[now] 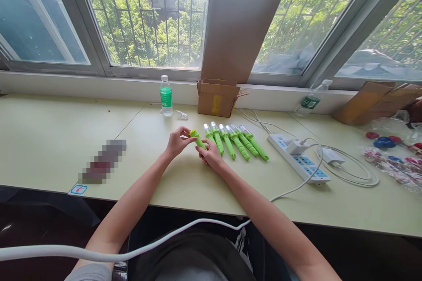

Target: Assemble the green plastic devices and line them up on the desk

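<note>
Above the table, my right hand wraps its fingers round a green plastic stick with a yellow top end. My left hand pinches the same stick near that yellow end, thumb and fingertips against it. Part of its lower body is hidden behind my right fingers. Close by to the right lies a row of several similar green sticks with ribbed handles and clear caps, slanting side by side.
A water bottle and a small clear plastic piece are behind my left hand. Farther back stands a cardboard box. On the right are a power strip with cables, another bottle and bagged parts. A white cable crosses before me.
</note>
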Demonstrator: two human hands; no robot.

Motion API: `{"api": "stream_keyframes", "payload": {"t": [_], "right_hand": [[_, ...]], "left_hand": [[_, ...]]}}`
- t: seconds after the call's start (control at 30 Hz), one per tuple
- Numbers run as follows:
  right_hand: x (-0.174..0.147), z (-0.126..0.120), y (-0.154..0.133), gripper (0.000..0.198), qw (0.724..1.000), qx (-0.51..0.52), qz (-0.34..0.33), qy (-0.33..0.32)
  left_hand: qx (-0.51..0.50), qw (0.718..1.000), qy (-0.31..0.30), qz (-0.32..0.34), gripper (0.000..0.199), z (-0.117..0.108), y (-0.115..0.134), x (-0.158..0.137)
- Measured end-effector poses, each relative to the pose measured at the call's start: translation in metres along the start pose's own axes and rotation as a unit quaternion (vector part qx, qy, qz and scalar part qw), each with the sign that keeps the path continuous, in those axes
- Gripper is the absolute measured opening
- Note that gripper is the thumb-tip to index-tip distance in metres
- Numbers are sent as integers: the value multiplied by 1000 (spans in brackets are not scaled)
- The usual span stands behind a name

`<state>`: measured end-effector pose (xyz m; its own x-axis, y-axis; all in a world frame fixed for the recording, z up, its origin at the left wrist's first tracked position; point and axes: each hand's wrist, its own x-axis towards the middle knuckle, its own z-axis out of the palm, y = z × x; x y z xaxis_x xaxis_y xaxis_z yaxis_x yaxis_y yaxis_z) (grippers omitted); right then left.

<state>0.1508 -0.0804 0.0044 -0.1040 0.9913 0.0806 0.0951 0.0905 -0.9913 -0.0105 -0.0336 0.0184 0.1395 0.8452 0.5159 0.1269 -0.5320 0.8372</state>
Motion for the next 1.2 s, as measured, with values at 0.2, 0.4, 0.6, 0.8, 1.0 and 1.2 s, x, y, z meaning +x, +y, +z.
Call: {"api": "stream_keyframes", "payload": {"t": [0.2, 0.4, 0.6, 0.8, 1.0, 1.2], "right_hand": [[2, -3, 1, 36, 999, 30, 8, -12], [2, -5, -2, 35, 999, 42, 15, -21], [0, -6, -4, 32, 999, 46, 7, -18], [0, -5, -3, 28, 999, 47, 2, 6], [-1, -2, -3, 24, 999, 53, -1, -6], [-2, -2, -5, 26, 999, 37, 4, -9]], "left_hand": [[-3, 999, -39, -3, 46, -1, 0, 0], [-2, 999, -53, 3, 48, -2, -1, 0], [-3, 999, -42, 14, 43, 0, -4, 0], [6, 999, -28, 14, 46, 0, -4, -1], [11, 1000, -24, 10, 48, 0, -3, -1], [16, 999, -25, 11, 47, 0, -3, -1]]}}
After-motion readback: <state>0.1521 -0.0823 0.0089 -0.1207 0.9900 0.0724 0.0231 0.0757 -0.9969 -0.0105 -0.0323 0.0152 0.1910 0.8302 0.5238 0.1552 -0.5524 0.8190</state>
